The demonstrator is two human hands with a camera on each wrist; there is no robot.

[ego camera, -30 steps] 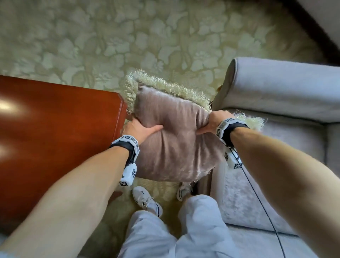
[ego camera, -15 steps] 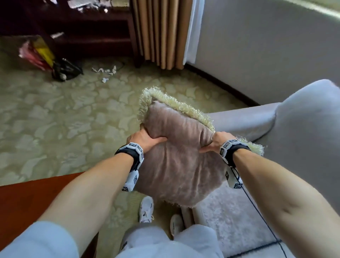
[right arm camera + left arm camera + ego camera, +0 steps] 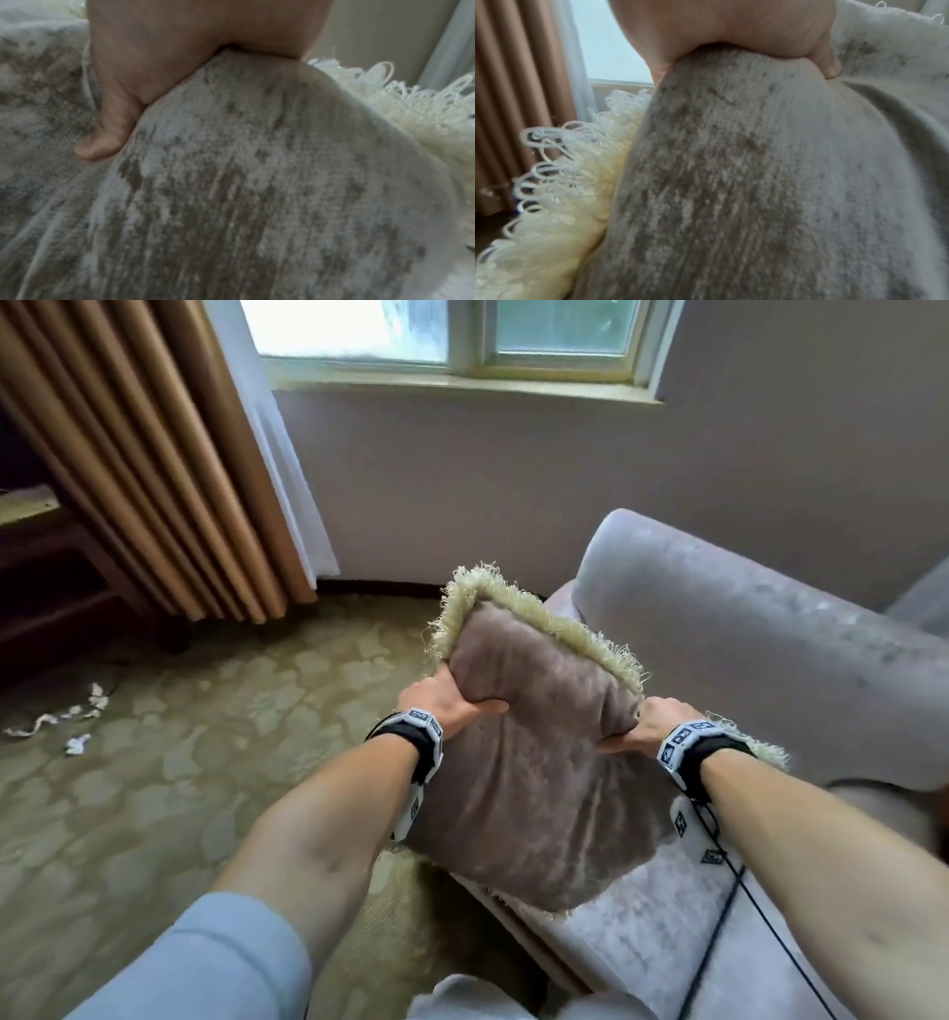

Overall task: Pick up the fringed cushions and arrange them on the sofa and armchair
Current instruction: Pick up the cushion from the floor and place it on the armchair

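Note:
A taupe velvet cushion point(image 3: 534, 762) with a cream fringe point(image 3: 544, 618) hangs upright in the air in front of me, over the front corner of a grey armchair point(image 3: 744, 660). My left hand point(image 3: 447, 701) grips its left edge, thumb pressed into the front face. My right hand point(image 3: 647, 726) grips the right edge the same way. In the left wrist view the cushion point(image 3: 757, 182) fills the frame under my left hand point(image 3: 731, 30). The right wrist view shows my right hand point(image 3: 154, 60) bunching the cushion point(image 3: 257, 192). My other fingers are hidden behind the cushion.
The armchair's seat point(image 3: 642, 932) lies below the cushion, its backrest point(image 3: 770, 634) behind. Tan curtains point(image 3: 154, 480) and a window point(image 3: 436, 331) stand ahead. Patterned carpet point(image 3: 179, 788) with paper scraps point(image 3: 77, 726) covers the floor at left. A dark wooden cabinet point(image 3: 46, 588) stands far left.
I have straightened up and turned towards the window; the red wooden table has left the view. The cushion has risen with both hands, which keep the same grip.

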